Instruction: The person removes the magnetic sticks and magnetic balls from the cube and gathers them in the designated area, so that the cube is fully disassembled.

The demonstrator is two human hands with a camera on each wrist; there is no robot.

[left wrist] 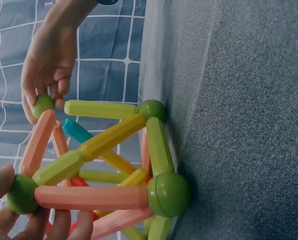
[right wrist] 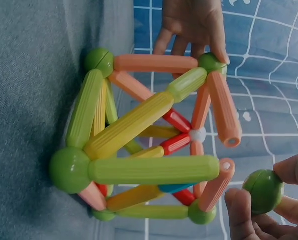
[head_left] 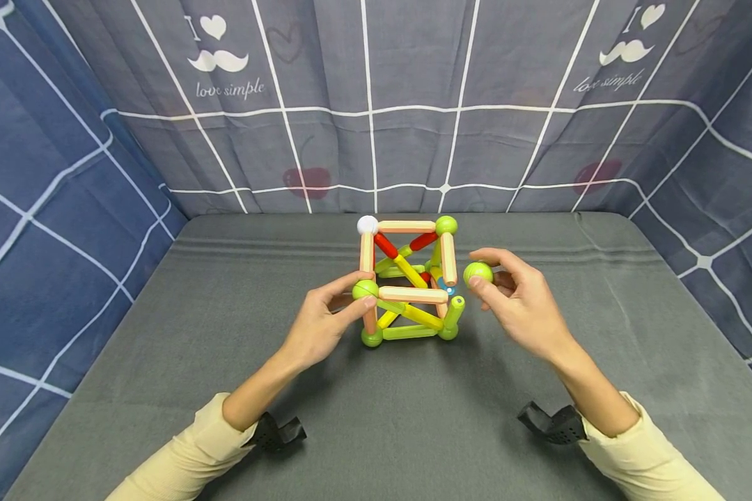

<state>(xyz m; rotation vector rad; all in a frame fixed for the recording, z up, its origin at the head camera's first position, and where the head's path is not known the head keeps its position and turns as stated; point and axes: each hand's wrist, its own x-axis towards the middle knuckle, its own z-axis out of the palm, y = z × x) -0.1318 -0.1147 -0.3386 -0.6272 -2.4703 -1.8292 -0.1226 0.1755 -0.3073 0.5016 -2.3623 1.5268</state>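
A cube-like frame of colored rods and balls stands on the grey cloth, with salmon, green, yellow and red rods. My left hand (head_left: 319,323) pinches the green corner ball (left wrist: 21,194) at its upper front left. To the right of the frame, my right hand (head_left: 526,306) holds a loose green ball (head_left: 478,272) between thumb and fingers. That ball is apart from the rods in the right wrist view. Near it, a front salmon rod (right wrist: 225,110), an upright green rod (head_left: 454,313) and another salmon rod (head_left: 448,259) have free ends.
A white ball (head_left: 367,225) and a green ball (head_left: 446,225) form the frame's rear top corners. Grey cloth (head_left: 376,417) covers the tabletop. A checked curtain (head_left: 413,146) hangs behind and at both sides.
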